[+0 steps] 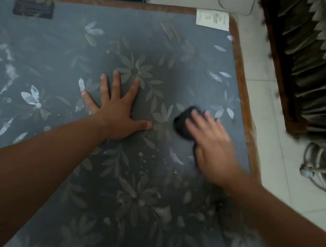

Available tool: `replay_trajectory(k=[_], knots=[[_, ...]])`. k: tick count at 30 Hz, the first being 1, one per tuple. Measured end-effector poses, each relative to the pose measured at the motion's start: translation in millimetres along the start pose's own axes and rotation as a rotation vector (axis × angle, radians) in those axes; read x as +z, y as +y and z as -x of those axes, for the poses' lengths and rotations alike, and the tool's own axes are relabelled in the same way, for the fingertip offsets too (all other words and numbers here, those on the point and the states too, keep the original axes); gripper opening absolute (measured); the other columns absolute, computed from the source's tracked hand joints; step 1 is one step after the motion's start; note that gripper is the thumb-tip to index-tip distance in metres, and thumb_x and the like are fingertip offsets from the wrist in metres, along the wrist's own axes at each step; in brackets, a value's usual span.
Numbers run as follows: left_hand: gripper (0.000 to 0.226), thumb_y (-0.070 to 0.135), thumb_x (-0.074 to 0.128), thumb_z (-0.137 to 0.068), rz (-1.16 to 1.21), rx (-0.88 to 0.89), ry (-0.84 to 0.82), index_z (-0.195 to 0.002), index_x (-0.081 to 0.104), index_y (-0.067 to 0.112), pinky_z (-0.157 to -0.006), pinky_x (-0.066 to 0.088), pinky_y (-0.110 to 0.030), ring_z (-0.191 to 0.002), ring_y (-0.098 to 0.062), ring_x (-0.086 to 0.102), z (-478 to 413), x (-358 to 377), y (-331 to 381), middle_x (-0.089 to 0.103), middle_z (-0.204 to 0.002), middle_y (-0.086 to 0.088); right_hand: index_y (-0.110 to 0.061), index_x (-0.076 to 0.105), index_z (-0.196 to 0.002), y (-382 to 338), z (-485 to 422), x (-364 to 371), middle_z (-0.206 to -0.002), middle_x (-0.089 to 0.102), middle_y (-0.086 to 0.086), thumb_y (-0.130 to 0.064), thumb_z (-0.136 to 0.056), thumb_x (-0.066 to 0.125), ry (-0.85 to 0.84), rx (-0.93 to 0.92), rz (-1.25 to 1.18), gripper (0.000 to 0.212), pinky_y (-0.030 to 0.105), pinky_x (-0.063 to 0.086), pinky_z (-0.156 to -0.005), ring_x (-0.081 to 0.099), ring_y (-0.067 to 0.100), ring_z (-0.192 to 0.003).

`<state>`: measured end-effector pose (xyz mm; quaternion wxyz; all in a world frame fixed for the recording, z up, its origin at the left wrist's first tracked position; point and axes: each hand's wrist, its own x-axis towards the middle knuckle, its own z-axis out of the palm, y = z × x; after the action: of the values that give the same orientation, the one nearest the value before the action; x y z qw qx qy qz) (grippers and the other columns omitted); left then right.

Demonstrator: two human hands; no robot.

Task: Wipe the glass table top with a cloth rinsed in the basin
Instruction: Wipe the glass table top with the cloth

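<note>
pressing a dark cloth (184, 124) flat under its fingers, the right hand (210, 148) is blurred; left hand (116, 109) rests splayed on the glass top (63, 52), empty.

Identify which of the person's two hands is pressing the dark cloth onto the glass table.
The right hand covers the dark cloth near the table's right edge. The left hand lies flat, fingers spread, on bare glass.

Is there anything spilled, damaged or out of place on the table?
Nothing looks damaged. Small water drops lie on the glass table top near the right hand, which presses a dark cloth. A white paper lies at the far corner.
</note>
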<state>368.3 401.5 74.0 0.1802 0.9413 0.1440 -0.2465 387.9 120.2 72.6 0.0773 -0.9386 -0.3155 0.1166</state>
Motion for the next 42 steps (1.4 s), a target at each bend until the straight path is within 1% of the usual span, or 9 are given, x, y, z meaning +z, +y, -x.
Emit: replay_trajectory(k=[4, 10, 16, 21, 27, 32, 37, 40, 42], knots=[[0.116, 0.085, 0.060, -0.064, 0.027, -0.003, 0.052, -0.151, -0.009, 0.052, -0.109, -0.014, -0.071, -0.145, -0.028, -0.033, 4, 0, 1, -0.033, -0.160, 0.003, -0.021, 0.027, -0.156, 4, -29, -9, -0.166, 0.015, 0.004, -0.011, -0.095, 0.046, 0.130, 0.344, -0.095, 0.065, 0.046, 0.006, -0.126, 0.007, 0.030, -0.154], [0.102, 0.055, 0.077, -0.074, 0.032, -0.040, 0.044, -0.152, 0.012, 0.050, -0.114, -0.009, -0.068, -0.149, -0.031, -0.022, 9, -9, 35, -0.022, -0.164, -0.007, -0.020, 0.035, -0.151, -34, 61, 15, -0.162, 0.028, 0.004, -0.006, -0.089, 0.052, -0.013, 0.061, -0.058, 0.066, 0.056, 0.021, -0.120, 0.020, 0.032, -0.151], [0.119, 0.059, 0.077, -0.069, 0.048, -0.047, -0.082, -0.149, -0.011, 0.058, -0.113, -0.007, -0.069, -0.144, -0.032, -0.035, -1, -5, 30, -0.041, -0.155, -0.006, -0.020, 0.019, -0.158, 28, -18, -20, -0.168, 0.007, 0.003, -0.014, -0.099, 0.042, 0.114, 0.514, -0.083, 0.064, 0.044, 0.005, -0.126, 0.002, 0.027, -0.154], [0.146, 0.083, 0.075, -0.040, 0.004, -0.033, -0.085, -0.143, -0.025, 0.057, -0.110, -0.010, -0.071, -0.141, -0.035, -0.039, 2, -1, 35, -0.043, -0.153, -0.011, -0.014, 0.033, -0.153, -12, 47, 6, -0.164, 0.023, 0.009, -0.015, -0.094, 0.057, 0.078, 0.520, -0.047, 0.064, 0.054, 0.018, -0.122, 0.016, 0.036, -0.152], [0.148, 0.086, 0.071, -0.037, -0.028, -0.041, -0.079, -0.142, -0.029, 0.057, -0.110, -0.007, -0.072, -0.142, -0.036, -0.037, 0, 1, 37, -0.042, -0.154, -0.013, -0.018, 0.021, -0.157, 16, -15, -12, -0.167, 0.011, 0.004, -0.011, -0.097, 0.047, 0.105, 0.552, -0.082, 0.066, 0.044, 0.003, -0.125, 0.002, 0.030, -0.154], [0.148, 0.088, 0.070, -0.036, -0.026, -0.036, -0.102, -0.138, -0.033, 0.058, -0.110, -0.007, -0.072, -0.141, -0.037, -0.038, 1, -1, 37, -0.043, -0.153, -0.013, -0.009, 0.043, -0.148, -21, 65, 8, -0.159, 0.035, 0.011, -0.021, -0.094, 0.038, 0.067, 0.498, -0.093, 0.055, 0.058, 0.031, -0.116, 0.026, 0.039, -0.148], [0.148, 0.088, 0.069, -0.036, -0.023, -0.025, -0.121, -0.138, -0.034, 0.058, -0.110, -0.009, -0.072, -0.140, -0.037, -0.039, 1, -2, 37, -0.044, -0.152, -0.013, -0.017, 0.020, -0.158, 23, -26, -16, -0.168, 0.008, 0.004, -0.006, -0.097, 0.043, 0.124, 0.608, -0.117, 0.067, 0.041, 0.000, -0.125, 0.001, 0.030, -0.154], [0.147, 0.088, 0.069, -0.037, -0.028, -0.029, -0.120, -0.138, -0.033, 0.058, -0.110, -0.008, -0.072, -0.141, -0.036, -0.039, 1, -2, 37, -0.044, -0.153, -0.012, -0.015, 0.023, -0.157, 31, -32, -12, -0.167, 0.013, 0.006, -0.003, -0.095, 0.046, 0.149, 0.617, -0.101, 0.067, 0.042, 0.004, -0.125, 0.004, 0.032, -0.154], [0.147, 0.088, 0.070, -0.037, -0.025, -0.028, -0.116, -0.138, -0.033, 0.058, -0.110, -0.009, -0.072, -0.141, -0.037, -0.039, 1, -3, 37, -0.044, -0.153, -0.012, -0.010, 0.033, -0.153, 8, 12, 3, -0.163, 0.026, 0.011, -0.006, -0.093, 0.054, 0.147, 0.583, -0.066, 0.063, 0.049, 0.017, -0.123, 0.018, 0.037, -0.151]])
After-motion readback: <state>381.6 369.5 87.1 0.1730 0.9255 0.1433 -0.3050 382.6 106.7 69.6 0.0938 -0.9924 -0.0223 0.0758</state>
